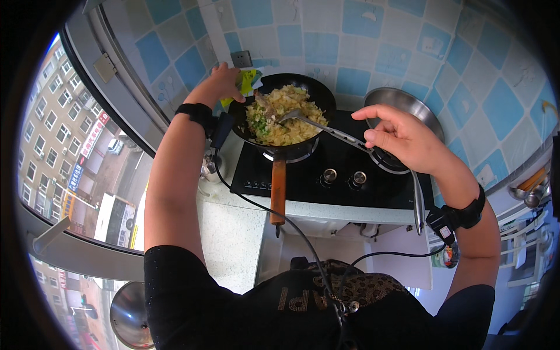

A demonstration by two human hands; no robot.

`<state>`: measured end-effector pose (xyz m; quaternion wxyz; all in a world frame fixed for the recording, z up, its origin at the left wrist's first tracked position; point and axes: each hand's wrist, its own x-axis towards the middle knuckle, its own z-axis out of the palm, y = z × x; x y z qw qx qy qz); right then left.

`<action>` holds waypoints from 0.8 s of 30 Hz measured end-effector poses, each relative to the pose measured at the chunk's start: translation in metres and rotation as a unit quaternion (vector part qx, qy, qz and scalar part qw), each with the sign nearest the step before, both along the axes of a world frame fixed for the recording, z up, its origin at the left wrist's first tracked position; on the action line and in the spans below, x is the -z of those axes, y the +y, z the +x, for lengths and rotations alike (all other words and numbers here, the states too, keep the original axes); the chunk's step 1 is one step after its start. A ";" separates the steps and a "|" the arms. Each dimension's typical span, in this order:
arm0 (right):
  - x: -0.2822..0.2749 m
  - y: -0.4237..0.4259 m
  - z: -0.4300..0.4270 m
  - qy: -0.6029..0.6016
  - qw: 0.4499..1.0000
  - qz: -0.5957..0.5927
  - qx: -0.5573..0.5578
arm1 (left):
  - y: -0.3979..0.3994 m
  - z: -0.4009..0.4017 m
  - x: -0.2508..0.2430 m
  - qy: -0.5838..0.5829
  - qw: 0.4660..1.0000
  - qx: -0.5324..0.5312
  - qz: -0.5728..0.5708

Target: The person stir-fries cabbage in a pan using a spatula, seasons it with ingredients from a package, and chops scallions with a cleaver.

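My left hand (226, 84) is at the left rim of a black wok (324, 94), touching or beside a yellow-green packet (248, 82); whether the fingers grip it cannot be told. Chopped cabbage-like food (302, 127) with green pieces and a greyish-brown clump fills the wok. A metal spatula (337, 133) rests with its head in the food and its perforated handle slanting right. My right hand (391, 138) hovers by that handle, thumb and index finger apart, nothing visible between them. The wok's wooden handle (278, 188) points towards me.
The wok sits on the left burner of a black glass gas hob (302, 183) with two knobs. A steel pan (415, 105) stands on the right burner, its handle towards me. A metal container (210, 168) is left of the hob. A window and a metal lid (131, 315) lie left.
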<state>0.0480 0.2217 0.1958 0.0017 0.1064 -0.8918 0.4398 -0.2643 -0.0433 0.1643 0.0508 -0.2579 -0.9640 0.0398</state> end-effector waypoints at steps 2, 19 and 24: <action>0.002 0.003 -0.002 0.006 1.000 0.007 -0.005 | 0.002 -0.002 -0.001 0.004 1.000 -0.013 -0.008; 0.014 0.006 -0.023 -0.005 0.999 0.018 -0.045 | -0.044 0.015 0.034 -0.011 0.962 -0.027 0.270; 0.021 0.006 -0.029 0.010 0.998 0.038 -0.056 | -0.061 0.044 0.054 -0.097 0.848 -0.017 0.521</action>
